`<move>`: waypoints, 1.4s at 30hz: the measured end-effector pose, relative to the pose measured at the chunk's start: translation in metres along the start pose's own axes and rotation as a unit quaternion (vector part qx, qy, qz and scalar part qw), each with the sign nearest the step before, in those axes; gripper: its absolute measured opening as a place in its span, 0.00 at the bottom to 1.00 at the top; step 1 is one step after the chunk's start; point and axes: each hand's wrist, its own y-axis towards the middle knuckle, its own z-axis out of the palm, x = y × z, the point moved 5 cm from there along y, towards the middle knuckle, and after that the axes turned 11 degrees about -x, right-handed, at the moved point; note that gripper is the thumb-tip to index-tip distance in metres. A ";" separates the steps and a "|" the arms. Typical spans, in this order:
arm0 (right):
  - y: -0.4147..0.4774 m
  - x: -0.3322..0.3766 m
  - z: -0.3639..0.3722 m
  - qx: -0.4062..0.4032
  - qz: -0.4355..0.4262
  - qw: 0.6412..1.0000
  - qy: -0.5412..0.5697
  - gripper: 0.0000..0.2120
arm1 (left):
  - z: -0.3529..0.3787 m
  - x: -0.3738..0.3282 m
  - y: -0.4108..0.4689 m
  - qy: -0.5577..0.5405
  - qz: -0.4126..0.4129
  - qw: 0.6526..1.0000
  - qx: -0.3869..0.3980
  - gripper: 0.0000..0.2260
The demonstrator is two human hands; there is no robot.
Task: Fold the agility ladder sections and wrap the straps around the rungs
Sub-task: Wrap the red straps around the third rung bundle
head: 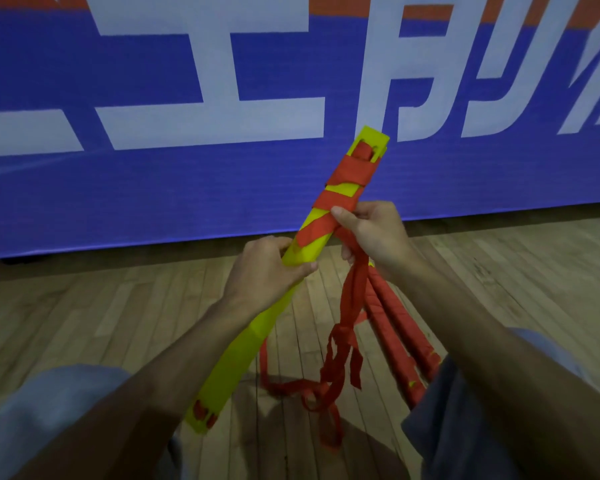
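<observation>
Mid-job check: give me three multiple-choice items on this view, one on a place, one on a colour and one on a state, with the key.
1. Where does the left hand grip the rung bundle?
A. at its far tip
B. near its middle
C. at its near end

2. What colour is the strap?
A. red
B. blue
C. white

3. How far along is the wrapping?
A. not begun
B. far part wrapped, with the rest of the strap hanging loose
C. whole bundle wrapped and tied off

Key:
1 B: the fingers curl round bare yellow just below the last turn.
2 A: red turns stand out against the yellow rungs.
3 B: the right hand pinches the strap at the bundle, and its tail dangles to the floor.
</observation>
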 end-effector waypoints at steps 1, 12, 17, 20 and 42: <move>0.002 -0.001 -0.002 -0.008 -0.002 1.000 0.005 0.11 | 0.001 -0.001 0.000 -0.010 -0.003 1.000 0.010 0.11; 0.011 0.015 -0.021 0.038 -0.034 0.979 0.196 0.14 | 0.000 -0.023 -0.008 -0.319 -0.036 0.923 0.209 0.12; 0.002 0.019 -0.017 0.106 -0.006 0.953 0.283 0.13 | 0.018 -0.032 -0.029 -0.393 -0.096 0.838 0.365 0.20; -0.003 0.024 -0.015 0.134 0.019 0.926 0.353 0.15 | 0.018 -0.035 -0.030 -0.409 -0.100 0.824 0.379 0.19; -0.002 0.006 -0.006 0.031 -0.018 0.999 -0.028 0.15 | 0.003 -0.008 -0.011 -0.007 -0.022 1.000 0.016 0.10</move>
